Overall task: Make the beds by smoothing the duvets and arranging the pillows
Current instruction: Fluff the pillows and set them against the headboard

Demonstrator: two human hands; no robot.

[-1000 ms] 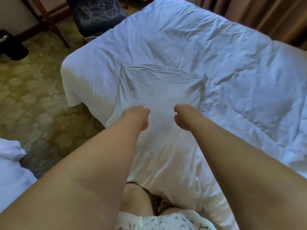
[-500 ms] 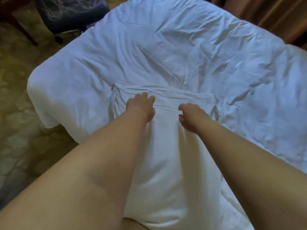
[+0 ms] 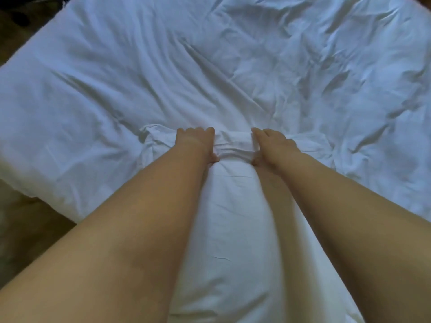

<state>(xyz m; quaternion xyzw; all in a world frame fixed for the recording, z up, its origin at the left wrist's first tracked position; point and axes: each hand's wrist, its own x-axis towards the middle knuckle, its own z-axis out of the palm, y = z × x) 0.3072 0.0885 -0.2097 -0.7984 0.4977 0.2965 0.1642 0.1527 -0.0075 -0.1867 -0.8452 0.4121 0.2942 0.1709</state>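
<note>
On the bed, both hands, left hand (image 3: 195, 142) and right hand (image 3: 270, 144), clamped on duvet (image 3: 233, 66) fold between them

Duvet (image 3: 268, 66): plain white, unpatterned, with a bluish cast and grey shadow in its creases. Pillow (image 3: 233, 229), lying on the duvet: the same plain white. Floor (image 3: 25, 229), left of the duvet: dark brown-olive; any pattern is too dim to tell.

Bed (image 3: 35, 183) carries rumpled white duvet (image 3: 233, 66).
</note>
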